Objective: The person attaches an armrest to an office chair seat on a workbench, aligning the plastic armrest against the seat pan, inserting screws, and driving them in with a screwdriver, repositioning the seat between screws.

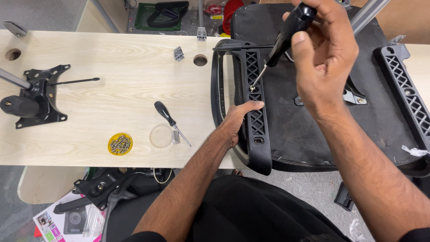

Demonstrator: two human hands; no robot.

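Two hands are engaged on an upturned chair seat [313,116] laid across the right end of a pale wooden table [112,67]. The right hand [324,62] is clenched around the black handle of a screwdriver [286,33], whose tip is set on a screw [253,88] in the black armrest bracket [255,112] at the seat's left edge. The left hand [237,121] is wrapped over that bracket just below the screw, fingers curled on its inner side, thumb on the outer.

The shaft is held tilted, not square to the screw head. Judged risk: the tip could cam out and skid across the lattice toward the left hand's fingers, which lie close beneath. A tilted drive could also cross-thread the screw or round its recess. The seat overhangs the table's near edge, so a hard push could shift it if the left-hand grip slackens.

Noted elsewhere on the table: a second screwdriver [170,121], a clear round lid [160,136], a yellow dish of screws [120,144], and a black tilt mechanism [33,96] at the far left. A matching bracket [405,94] is seen on the seat's right edge.
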